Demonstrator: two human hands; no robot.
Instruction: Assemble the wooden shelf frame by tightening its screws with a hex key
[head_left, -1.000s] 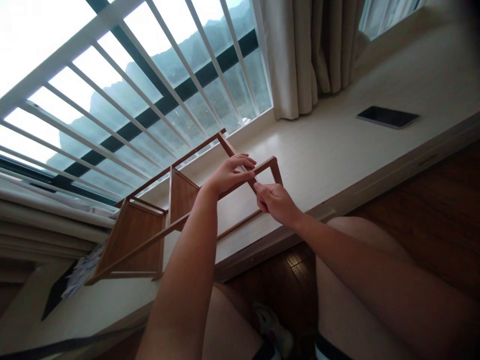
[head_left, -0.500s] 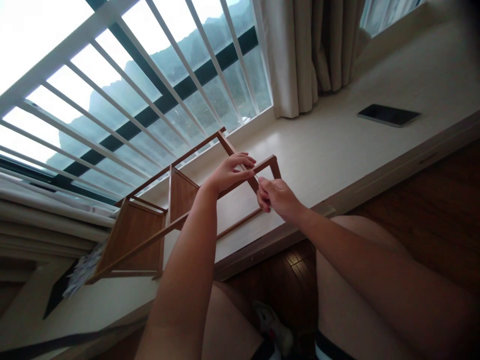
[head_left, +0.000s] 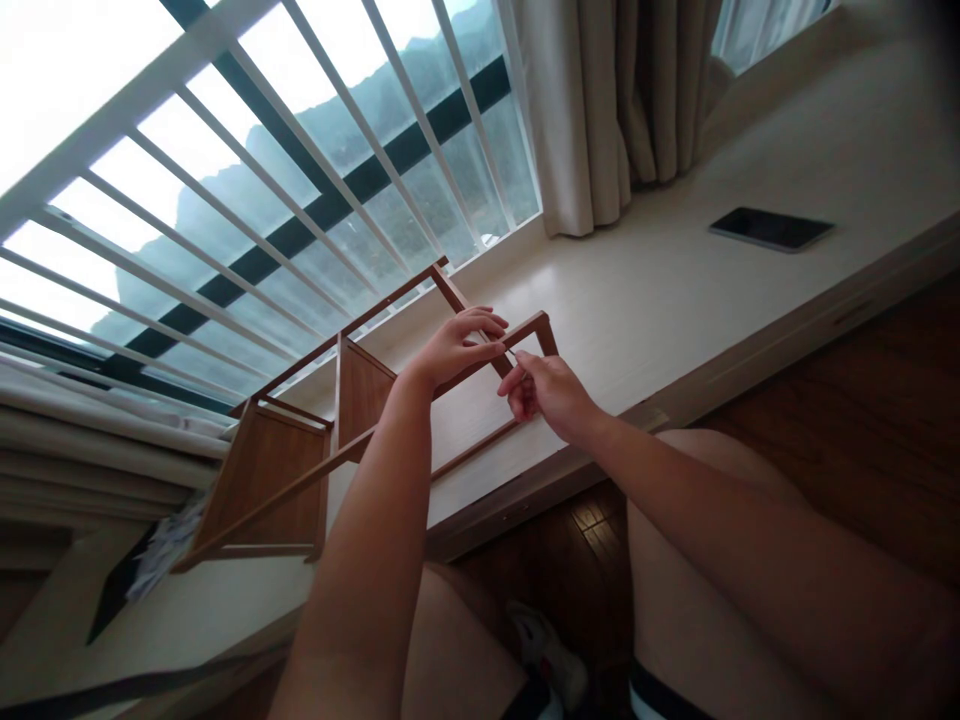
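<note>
A brown wooden rack (head_left: 285, 470) with thin bars and flat side panels lies on its side on the pale window ledge (head_left: 675, 290). My left hand (head_left: 457, 345) is wrapped over one of its upper bars near the right end. My right hand (head_left: 544, 392) sits just right of it, fingers pinched on a thin metal tool (head_left: 508, 351) whose tip meets the bar by my left fingers. The tool is too slim to name.
A dark tablet or phone (head_left: 771, 228) lies flat on the ledge at the right. Beige curtains (head_left: 615, 110) hang at the back, white window bars (head_left: 300, 170) to the left. Crumpled packaging (head_left: 161, 545) sits by the rack's left end. My bare knees are over a dark wood floor (head_left: 885, 420).
My right hand has shifted slightly left and up along the bar, turning at the wrist. My left hand and the rack have stayed in place.
</note>
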